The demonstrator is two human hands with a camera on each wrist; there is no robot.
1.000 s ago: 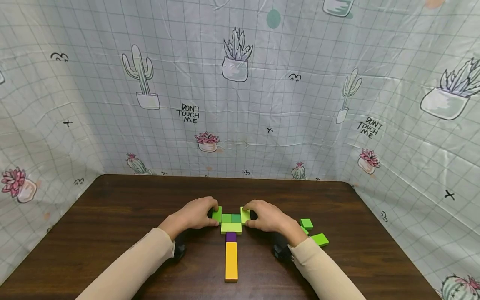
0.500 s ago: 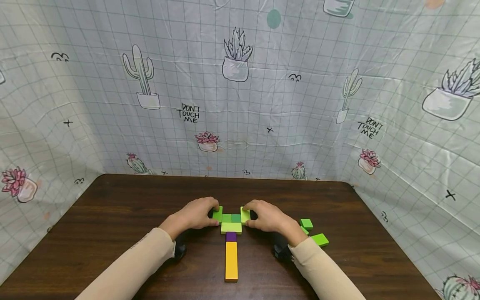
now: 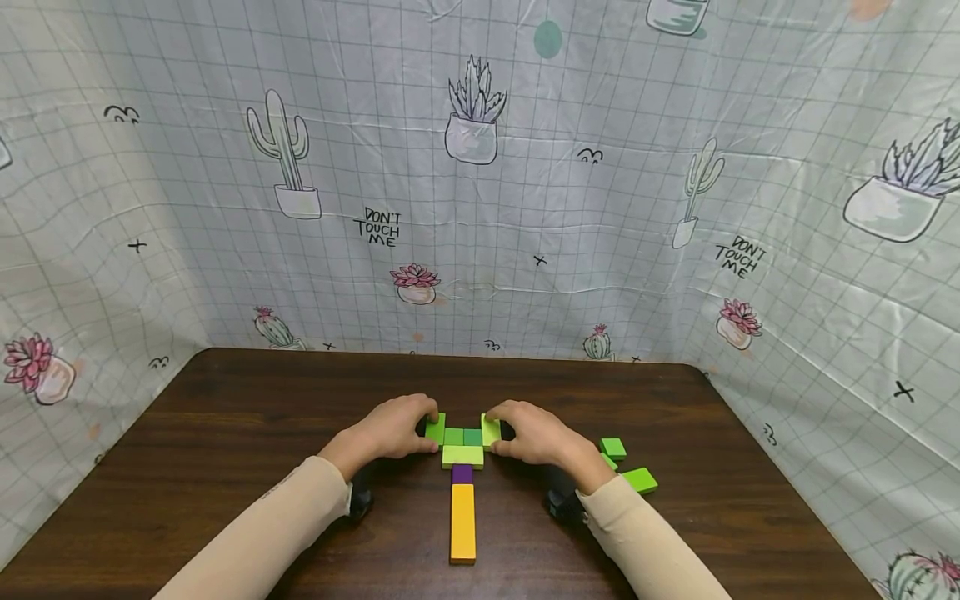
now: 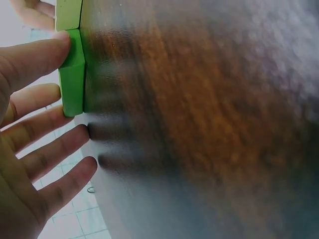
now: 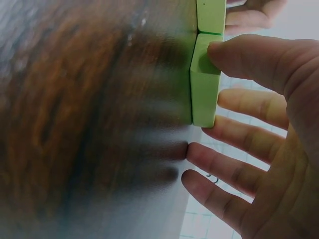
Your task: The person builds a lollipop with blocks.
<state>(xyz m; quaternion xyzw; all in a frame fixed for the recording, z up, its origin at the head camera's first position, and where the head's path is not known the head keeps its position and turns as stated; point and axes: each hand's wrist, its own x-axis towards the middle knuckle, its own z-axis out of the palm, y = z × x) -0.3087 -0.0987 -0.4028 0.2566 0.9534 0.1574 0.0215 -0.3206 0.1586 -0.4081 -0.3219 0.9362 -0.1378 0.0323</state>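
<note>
In the head view, both hands are working at the lower centre of the frame, where a group of blocks is lying flat on a brown table point(image 3: 262, 404). The left hand point(image 3: 386, 428) is pinching the ends of a green block point(image 3: 436, 430), and the right hand point(image 3: 537, 433) is pinching a pale green block point(image 3: 491, 431) likewise. Two small green squares point(image 3: 453, 437) are sitting side by side between them, with a yellow-green block point(image 3: 462, 456), a purple block point(image 3: 462, 474) and a yellow bar point(image 3: 462, 522) running down below. Three loose green blocks point(image 3: 640, 480) are lying at lower right, one partly hidden by the arm. Above, a gridded cloth point(image 3: 337, 267) is hanging, its drawn pots holding plants: a tall cactus point(image 3: 277, 137) at upper left, a spiky succulent point(image 3: 477, 89) at upper centre. In the left wrist view, the green block is standing out at upper left, thumb on its near end, two fingers reaching its far end, the others spreading free below. In the right wrist view, the pale green block is showing at upper right, held similarly between thumb and fingers.
</note>
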